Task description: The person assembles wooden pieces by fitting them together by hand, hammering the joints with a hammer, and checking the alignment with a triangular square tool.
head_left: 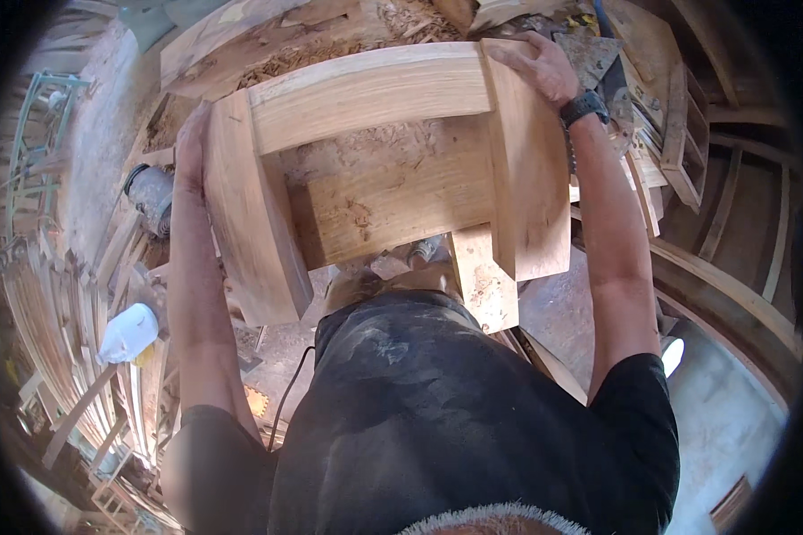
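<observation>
A U-shaped wooden frame (366, 85) is held out in front of my torso, with a curved crosspiece along its far side and a wide board down each side. My left hand (191, 143) grips the outer edge of the left board (250, 214), its fingers largely hidden. My right hand (544, 76) curls over the far corner of the right board (531, 187). Under the frame are a plywood surface (393, 196) with sawdust and shavings, and a pale board (484, 299) sticking out toward me.
Stacked wood strips (71, 357), a white plastic jug (129, 332) and a dusty grey canister (152, 201) are on the left. A green metal rack (36, 143) stands farther left. At right are wooden frames (732, 285) and offcuts. More sawdust-covered boards (205, 49) lie beyond the frame.
</observation>
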A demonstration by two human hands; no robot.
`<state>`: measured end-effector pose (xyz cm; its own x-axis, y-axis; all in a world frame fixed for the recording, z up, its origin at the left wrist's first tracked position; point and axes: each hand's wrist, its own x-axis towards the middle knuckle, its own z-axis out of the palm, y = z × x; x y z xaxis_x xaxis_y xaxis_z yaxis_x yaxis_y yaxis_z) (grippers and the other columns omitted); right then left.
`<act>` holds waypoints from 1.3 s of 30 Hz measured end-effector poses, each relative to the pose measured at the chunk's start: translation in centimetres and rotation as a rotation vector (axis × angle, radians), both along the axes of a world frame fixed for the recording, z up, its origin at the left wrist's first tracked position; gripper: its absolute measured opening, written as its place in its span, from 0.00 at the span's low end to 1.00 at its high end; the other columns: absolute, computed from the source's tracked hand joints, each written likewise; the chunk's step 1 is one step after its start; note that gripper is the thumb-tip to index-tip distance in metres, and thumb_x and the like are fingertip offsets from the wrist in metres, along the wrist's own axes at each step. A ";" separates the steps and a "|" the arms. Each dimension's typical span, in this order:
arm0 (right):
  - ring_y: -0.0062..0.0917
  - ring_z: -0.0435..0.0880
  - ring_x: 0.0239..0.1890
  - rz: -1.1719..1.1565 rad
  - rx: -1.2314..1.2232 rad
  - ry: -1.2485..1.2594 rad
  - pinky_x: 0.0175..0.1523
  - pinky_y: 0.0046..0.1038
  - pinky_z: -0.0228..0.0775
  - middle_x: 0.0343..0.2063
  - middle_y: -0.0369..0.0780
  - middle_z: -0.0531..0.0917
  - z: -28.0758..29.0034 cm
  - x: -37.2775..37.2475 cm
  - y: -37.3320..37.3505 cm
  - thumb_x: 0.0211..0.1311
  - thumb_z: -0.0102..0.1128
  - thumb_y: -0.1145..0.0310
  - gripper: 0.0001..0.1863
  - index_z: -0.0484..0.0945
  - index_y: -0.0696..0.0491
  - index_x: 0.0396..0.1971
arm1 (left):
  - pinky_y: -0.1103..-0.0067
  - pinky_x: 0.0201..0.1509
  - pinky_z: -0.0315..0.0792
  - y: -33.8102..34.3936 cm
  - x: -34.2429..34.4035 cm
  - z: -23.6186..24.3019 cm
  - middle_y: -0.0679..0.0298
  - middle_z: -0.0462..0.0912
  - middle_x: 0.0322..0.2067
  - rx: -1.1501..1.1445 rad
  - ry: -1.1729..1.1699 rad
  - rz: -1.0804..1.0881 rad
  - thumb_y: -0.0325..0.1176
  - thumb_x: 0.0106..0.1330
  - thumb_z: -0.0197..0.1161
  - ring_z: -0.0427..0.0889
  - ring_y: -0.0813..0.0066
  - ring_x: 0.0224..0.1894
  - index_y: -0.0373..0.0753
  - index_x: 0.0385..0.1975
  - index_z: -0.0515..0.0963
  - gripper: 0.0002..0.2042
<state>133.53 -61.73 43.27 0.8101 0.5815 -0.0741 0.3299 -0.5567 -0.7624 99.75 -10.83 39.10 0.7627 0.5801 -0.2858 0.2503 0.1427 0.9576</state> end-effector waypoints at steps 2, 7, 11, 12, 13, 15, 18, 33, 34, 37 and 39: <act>0.26 0.87 0.47 -0.011 0.030 -0.006 0.56 0.29 0.78 0.47 0.44 0.90 0.1 -0.2 0.0 0.54 0.78 0.39 0.43 0.82 0.61 0.57 | 0.72 0.68 0.73 1.5 0.1 -1.1 0.58 0.85 0.57 -0.003 -0.009 0.001 0.44 0.80 0.56 0.83 0.71 0.59 0.31 0.60 0.81 0.22; 0.32 0.86 0.43 0.113 -0.063 -0.238 0.51 0.32 0.77 0.41 0.47 0.89 0.3 0.7 1.0 0.56 0.76 0.40 0.41 0.83 0.64 0.54 | 0.72 0.73 0.68 4.5 -1.5 -3.8 0.51 0.83 0.63 0.286 -0.025 -0.025 0.40 0.79 0.55 0.80 0.64 0.65 0.30 0.62 0.80 0.22; 0.27 0.84 0.42 0.023 -0.094 -0.236 0.50 0.31 0.76 0.41 0.44 0.88 -1.2 2.0 -2.8 0.58 0.76 0.42 0.37 0.83 0.62 0.51 | 0.71 0.73 0.68 0.9 2.0 -4.1 0.52 0.84 0.61 0.256 -0.092 -0.016 0.39 0.79 0.55 0.79 0.64 0.65 0.29 0.60 0.81 0.21; 0.29 0.85 0.43 -0.009 -0.057 -0.044 0.53 0.30 0.75 0.43 0.45 0.88 0.3 0.7 -0.9 0.57 0.77 0.42 0.37 0.83 0.62 0.51 | 0.72 0.71 0.69 0.2 1.3 -3.2 0.53 0.85 0.59 0.119 -0.073 0.042 0.40 0.78 0.57 0.80 0.65 0.63 0.30 0.59 0.82 0.21; 0.29 0.85 0.43 0.014 -0.046 -0.043 0.53 0.30 0.75 0.43 0.45 0.88 0.3 0.3 -0.6 0.57 0.77 0.42 0.37 0.83 0.62 0.51 | 0.72 0.70 0.69 -0.9 1.5 -2.0 0.55 0.86 0.57 -0.030 -0.073 0.075 0.41 0.77 0.59 0.80 0.67 0.62 0.30 0.58 0.83 0.21; 0.28 0.85 0.44 -0.046 -0.026 0.000 0.54 0.30 0.75 0.43 0.45 0.88 0.1 0.4 -0.7 0.56 0.78 0.42 0.37 0.83 0.62 0.51 | 0.73 0.65 0.72 -2.0 1.4 -0.6 0.57 0.87 0.52 -0.039 -0.078 0.085 0.44 0.75 0.62 0.82 0.69 0.56 0.31 0.55 0.84 0.21; 0.27 0.85 0.44 -0.046 -0.012 0.117 0.54 0.30 0.75 0.43 0.45 0.88 0.4 0.0 -0.2 0.56 0.78 0.42 0.37 0.82 0.61 0.51 | 0.76 0.55 0.77 -4.1 1.3 2.6 0.61 0.88 0.44 -0.053 -0.027 0.075 0.47 0.74 0.65 0.85 0.74 0.45 0.33 0.48 0.85 0.20; 0.32 0.82 0.59 -0.039 -0.045 -0.068 0.66 0.32 0.72 0.59 0.47 0.83 -0.3 0.4 0.6 0.57 0.77 0.42 0.44 0.77 0.59 0.65 | 0.70 0.63 0.78 -3.9 -0.3 3.3 0.59 0.83 0.59 -0.294 -0.068 -0.057 0.49 0.72 0.62 0.84 0.67 0.57 0.41 0.71 0.71 0.31; 0.34 0.81 0.62 -0.027 -0.050 -0.021 0.69 0.34 0.70 0.62 0.48 0.81 0.2 0.0 0.5 0.55 0.77 0.39 0.48 0.75 0.60 0.66 | 0.69 0.64 0.78 -4.0 -0.2 3.7 0.59 0.82 0.61 -0.248 -0.046 -0.062 0.49 0.71 0.62 0.84 0.67 0.58 0.42 0.71 0.70 0.31; 0.37 0.79 0.66 -0.063 -0.047 -0.145 0.71 0.36 0.68 0.64 0.50 0.79 -0.5 1.4 -1.3 0.55 0.76 0.37 0.51 0.73 0.60 0.69 | 0.68 0.64 0.78 -3.0 -0.3 2.7 0.59 0.81 0.62 -0.215 -0.033 -0.070 0.50 0.71 0.63 0.84 0.67 0.59 0.43 0.71 0.71 0.31; 0.39 0.77 0.68 -0.054 -0.070 -0.198 0.73 0.37 0.66 0.66 0.52 0.78 -0.9 1.6 -1.8 0.55 0.74 0.34 0.54 0.72 0.60 0.70 | 0.68 0.64 0.78 -3.4 -0.7 1.7 0.59 0.82 0.61 -0.248 -0.029 -0.080 0.49 0.71 0.63 0.84 0.66 0.58 0.43 0.70 0.72 0.30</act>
<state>135.18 -63.53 42.42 0.8429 0.5356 0.0512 0.4375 -0.6270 -0.6446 99.02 -14.27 40.78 0.8136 0.4323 -0.3889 0.2428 0.3552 0.9027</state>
